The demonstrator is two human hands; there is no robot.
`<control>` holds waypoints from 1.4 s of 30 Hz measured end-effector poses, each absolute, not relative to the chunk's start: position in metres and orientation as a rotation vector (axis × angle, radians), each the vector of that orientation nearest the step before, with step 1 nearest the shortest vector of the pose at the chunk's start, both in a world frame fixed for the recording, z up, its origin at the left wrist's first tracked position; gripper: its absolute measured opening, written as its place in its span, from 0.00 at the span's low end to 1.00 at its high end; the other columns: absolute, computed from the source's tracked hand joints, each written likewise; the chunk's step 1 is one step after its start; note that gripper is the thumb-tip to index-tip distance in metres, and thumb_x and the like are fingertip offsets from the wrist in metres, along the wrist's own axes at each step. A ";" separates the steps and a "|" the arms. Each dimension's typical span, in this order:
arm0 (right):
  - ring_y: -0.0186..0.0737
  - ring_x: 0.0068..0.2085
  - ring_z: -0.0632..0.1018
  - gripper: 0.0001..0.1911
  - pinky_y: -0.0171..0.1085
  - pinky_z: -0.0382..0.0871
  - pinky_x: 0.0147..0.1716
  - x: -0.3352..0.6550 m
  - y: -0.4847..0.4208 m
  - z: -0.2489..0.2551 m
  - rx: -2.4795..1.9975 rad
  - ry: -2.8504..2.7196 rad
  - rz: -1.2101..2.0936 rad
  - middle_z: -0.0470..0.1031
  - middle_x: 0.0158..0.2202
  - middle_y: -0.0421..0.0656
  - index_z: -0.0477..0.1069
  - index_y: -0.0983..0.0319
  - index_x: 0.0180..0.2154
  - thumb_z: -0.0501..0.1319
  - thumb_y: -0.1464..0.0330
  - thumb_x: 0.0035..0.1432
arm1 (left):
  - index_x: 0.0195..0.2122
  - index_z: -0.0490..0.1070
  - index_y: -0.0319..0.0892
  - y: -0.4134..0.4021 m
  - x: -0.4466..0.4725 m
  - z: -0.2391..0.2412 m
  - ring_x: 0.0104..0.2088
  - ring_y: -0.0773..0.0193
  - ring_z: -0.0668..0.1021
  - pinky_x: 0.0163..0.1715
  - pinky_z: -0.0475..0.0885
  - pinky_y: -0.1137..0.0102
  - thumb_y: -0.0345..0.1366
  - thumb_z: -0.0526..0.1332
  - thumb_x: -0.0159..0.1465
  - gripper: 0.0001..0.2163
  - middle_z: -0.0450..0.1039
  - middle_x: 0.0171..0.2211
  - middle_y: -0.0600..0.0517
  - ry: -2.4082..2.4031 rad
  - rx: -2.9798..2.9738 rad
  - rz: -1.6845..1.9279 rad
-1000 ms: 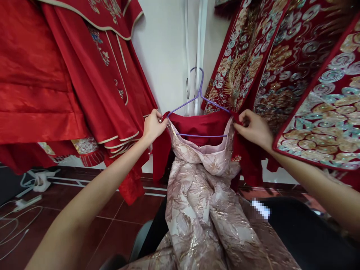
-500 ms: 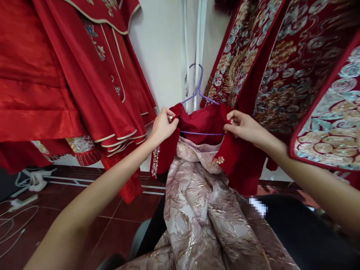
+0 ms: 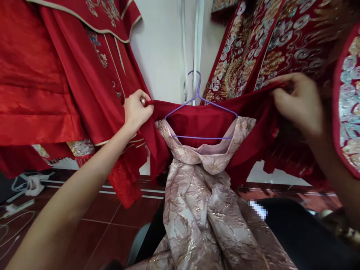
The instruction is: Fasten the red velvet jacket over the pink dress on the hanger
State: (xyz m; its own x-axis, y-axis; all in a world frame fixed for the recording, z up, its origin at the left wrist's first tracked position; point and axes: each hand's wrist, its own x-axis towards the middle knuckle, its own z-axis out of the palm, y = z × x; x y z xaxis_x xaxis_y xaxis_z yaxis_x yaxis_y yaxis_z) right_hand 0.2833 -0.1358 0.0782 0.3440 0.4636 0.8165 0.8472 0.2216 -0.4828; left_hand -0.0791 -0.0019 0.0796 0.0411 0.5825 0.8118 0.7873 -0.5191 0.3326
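Observation:
A dark red jacket is stretched wide behind a purple hanger. My left hand pinches its left edge, beside a pearl-like button. The opposite edge is gripped by my right hand, raised farther out to the right and a little blurred. On the hanger hangs a pinkish-gold brocade dress, its shoulder straps over the hanger's arms and its skirt spreading down toward me. The hanger's hook is up by a white vertical rail.
Red garments with pale piping hang at left. Heavily embroidered dark red garments hang at right. A black seat stands at lower right. White cables lie on the tiled floor at lower left.
My hands have moved apart, pulling the red jacket off the dress's shoulders and spreading it behind the hanger. The dress straps and hanger arms are now exposed.

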 end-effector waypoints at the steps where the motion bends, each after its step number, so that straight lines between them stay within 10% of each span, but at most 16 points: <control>1: 0.50 0.41 0.74 0.07 0.48 0.67 0.35 0.275 -0.142 0.081 -1.405 -1.285 -0.414 0.72 0.39 0.42 0.67 0.50 0.34 0.53 0.69 0.57 | 0.36 0.68 0.41 -0.008 -0.078 0.076 0.35 0.63 0.74 0.40 0.69 0.69 0.31 0.56 0.54 0.08 0.72 0.33 0.52 -1.388 -2.086 -1.514; 9: 0.38 0.23 0.70 0.08 0.37 0.62 0.24 0.234 -0.143 0.036 -1.478 -1.773 0.036 0.68 0.21 0.37 0.60 0.57 0.25 0.61 0.69 0.46 | 0.29 0.62 0.44 -0.032 -0.047 0.005 0.27 0.67 0.71 0.30 0.68 0.72 0.30 0.57 0.51 0.05 0.68 0.26 0.56 -1.243 -2.570 -1.423; 18: 0.34 0.20 0.70 0.07 0.34 0.62 0.22 0.206 -0.095 -0.012 -1.390 -1.736 0.366 0.67 0.21 0.35 0.57 0.57 0.29 0.57 0.65 0.49 | 0.32 0.60 0.45 -0.032 0.017 -0.012 0.25 0.68 0.70 0.30 0.66 0.72 0.30 0.57 0.54 0.06 0.66 0.24 0.57 -1.167 -2.662 -1.634; 27: 0.40 0.30 0.72 0.21 0.37 0.63 0.29 0.252 -0.149 -0.040 -1.600 -1.543 -0.453 0.68 0.32 0.42 0.63 0.61 0.47 0.57 0.70 0.48 | 0.31 0.66 0.42 -0.019 -0.010 -0.003 0.46 0.52 0.70 0.47 0.66 0.59 0.33 0.61 0.54 0.05 0.68 0.42 0.45 -1.132 -2.492 -1.176; 33: 0.48 0.39 0.74 0.07 0.42 0.66 0.39 0.302 -0.158 -0.048 -1.726 -1.763 -0.592 0.74 0.34 0.51 0.69 0.62 0.32 0.53 0.71 0.53 | 0.28 0.69 0.41 0.006 -0.023 0.010 0.62 0.43 0.55 0.60 0.50 0.47 0.36 0.62 0.54 0.05 0.54 0.60 0.43 -1.028 -2.506 -1.074; 42: 0.36 0.21 0.69 0.16 0.37 0.63 0.23 0.225 -0.149 -0.058 -1.531 -1.887 0.536 0.69 0.19 0.41 0.58 0.59 0.18 0.50 0.65 0.56 | 0.30 0.71 0.42 0.023 -0.035 0.018 0.53 0.47 0.67 0.51 0.61 0.50 0.40 0.58 0.57 0.08 0.61 0.46 0.43 -1.164 -2.596 -0.853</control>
State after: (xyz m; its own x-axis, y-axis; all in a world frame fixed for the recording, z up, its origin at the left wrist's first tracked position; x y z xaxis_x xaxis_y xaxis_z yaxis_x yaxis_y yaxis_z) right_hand 0.2248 -0.1486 -0.0580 -0.1147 0.9680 0.2232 0.7061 0.2375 -0.6671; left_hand -0.0348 0.0227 0.0183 0.5313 0.6307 0.5657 0.7290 -0.6805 0.0740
